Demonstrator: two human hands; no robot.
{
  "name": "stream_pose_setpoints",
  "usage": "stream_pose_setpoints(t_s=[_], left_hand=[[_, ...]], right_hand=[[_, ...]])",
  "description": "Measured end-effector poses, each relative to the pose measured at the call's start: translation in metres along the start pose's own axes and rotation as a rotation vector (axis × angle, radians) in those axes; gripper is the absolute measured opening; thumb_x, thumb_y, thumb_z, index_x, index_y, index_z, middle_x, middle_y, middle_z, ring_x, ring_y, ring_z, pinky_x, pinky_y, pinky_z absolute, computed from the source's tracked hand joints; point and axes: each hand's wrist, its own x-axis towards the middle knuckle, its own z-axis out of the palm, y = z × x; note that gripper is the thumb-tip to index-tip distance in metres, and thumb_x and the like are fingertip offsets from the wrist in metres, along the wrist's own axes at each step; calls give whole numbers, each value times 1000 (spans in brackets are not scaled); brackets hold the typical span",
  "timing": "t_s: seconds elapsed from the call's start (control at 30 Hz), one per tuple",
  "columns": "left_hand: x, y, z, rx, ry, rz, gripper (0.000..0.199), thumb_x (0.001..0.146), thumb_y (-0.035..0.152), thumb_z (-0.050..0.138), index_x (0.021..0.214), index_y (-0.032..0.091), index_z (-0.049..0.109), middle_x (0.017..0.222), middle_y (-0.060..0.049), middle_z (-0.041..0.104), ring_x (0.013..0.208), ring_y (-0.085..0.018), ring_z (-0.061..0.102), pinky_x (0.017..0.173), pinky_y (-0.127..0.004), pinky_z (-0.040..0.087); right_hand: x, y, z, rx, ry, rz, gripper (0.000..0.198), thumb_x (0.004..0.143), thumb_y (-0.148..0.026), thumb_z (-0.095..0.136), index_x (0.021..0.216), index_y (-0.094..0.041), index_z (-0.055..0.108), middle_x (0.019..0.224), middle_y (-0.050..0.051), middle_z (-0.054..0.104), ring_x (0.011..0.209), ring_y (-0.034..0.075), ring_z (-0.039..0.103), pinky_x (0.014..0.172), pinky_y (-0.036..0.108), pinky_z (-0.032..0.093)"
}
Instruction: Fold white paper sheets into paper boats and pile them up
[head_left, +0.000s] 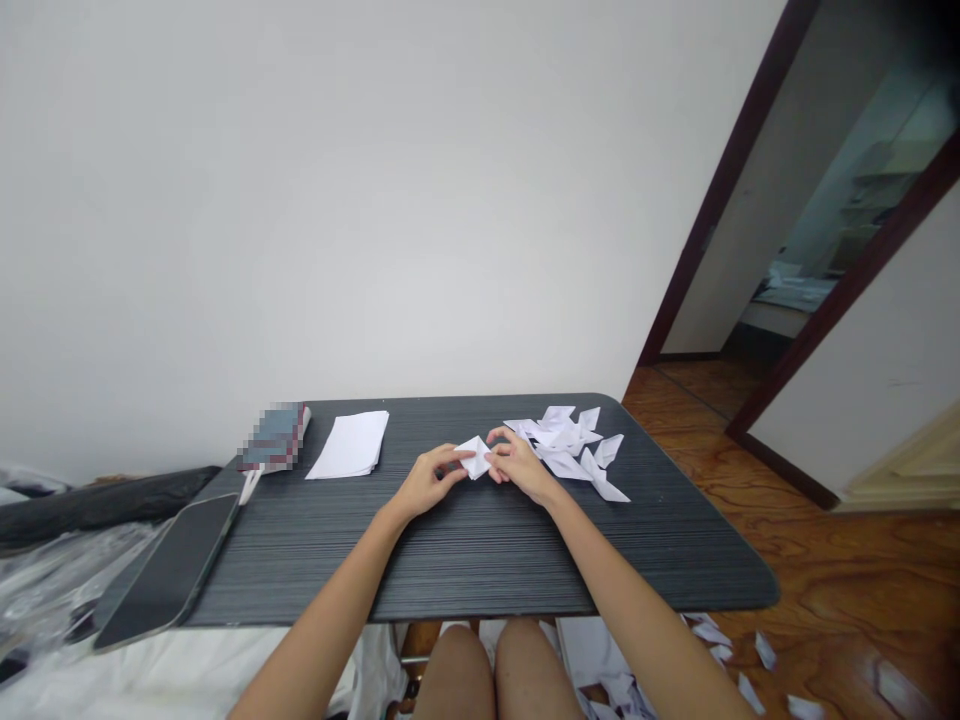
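Note:
A small folded piece of white paper (475, 458), roughly diamond-shaped with a crease down its middle, is held between both hands just above the dark table. My left hand (433, 482) pinches its left corner between thumb and fingers. On the other side, my right hand (520, 468) grips the right corner with thumb and index finger, its other fingers curled. Right beside that hand lies a loose pile of folded white paper pieces (562, 440) with pointed ends.
A stack of white paper sheets (349, 446) lies on the dark table (480, 580), left of my hands. Farther left are a pixelated book-like object (274, 437) and a dark tablet-like device (171, 570) at the table's edge. Paper pieces (765, 650) litter the wooden floor at right.

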Motion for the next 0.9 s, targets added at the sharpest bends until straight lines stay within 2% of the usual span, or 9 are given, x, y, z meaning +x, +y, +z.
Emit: stream_pose_setpoints(t_s=[0.13, 0.4, 0.47, 0.57, 0.7, 0.77, 0.9], left_hand=[[1, 0, -2, -88, 17, -12, 26, 70, 27, 56, 93, 17, 64, 88, -8, 62, 79, -17, 56, 72, -27, 42], [3, 4, -3, -312, 63, -87, 24, 66, 26, 61, 87, 16, 66, 103, -9, 58, 96, -21, 52, 78, -30, 43], [2, 3, -3, -328, 67, -105, 23, 65, 25, 61, 86, 15, 66, 101, -8, 60, 94, -20, 53, 79, -29, 43], [2, -1, -2, -281, 122, -157, 21, 64, 27, 62, 79, 14, 68, 91, -8, 64, 80, -19, 58, 72, -28, 46], [2, -6, 1, -246, 199, -194, 21, 64, 30, 62, 74, 13, 68, 78, -7, 66, 63, -16, 59, 63, -28, 48], [3, -6, 2, -275, 213, -201, 24, 63, 29, 63, 80, 13, 67, 76, -6, 67, 66, -17, 60, 66, -29, 48], [3, -1, 3, -407, 200, -184, 37, 61, 25, 65, 96, 12, 61, 90, -8, 65, 80, -20, 60, 70, -30, 48]], right_hand=[[1, -1, -1, 67, -40, 6, 20, 66, -30, 58, 76, -14, 52, 50, -5, 51, 37, 4, 42, 37, 17, 26], [-5, -16, -2, 88, -150, -4, 28, 60, -23, 65, 85, -14, 58, 68, 0, 59, 58, 8, 53, 52, 20, 37], [-6, -16, -2, 78, -180, 7, 29, 60, -22, 64, 87, -14, 58, 68, 0, 59, 62, 9, 54, 59, 22, 40], [-5, -13, 0, 56, -206, 9, 31, 59, -21, 65, 89, -14, 57, 73, 1, 60, 67, 11, 56, 63, 24, 42], [-1, -6, 2, -14, -82, -76, 22, 62, -22, 62, 82, -15, 55, 68, 0, 58, 58, 10, 56, 52, 21, 40], [1, -6, 3, -37, -19, -117, 16, 64, -23, 61, 75, -14, 54, 63, -1, 58, 54, 10, 55, 49, 22, 39], [1, -9, 3, -41, 39, -150, 13, 65, -24, 61, 68, -14, 54, 55, 0, 58, 48, 10, 54, 47, 22, 38]])
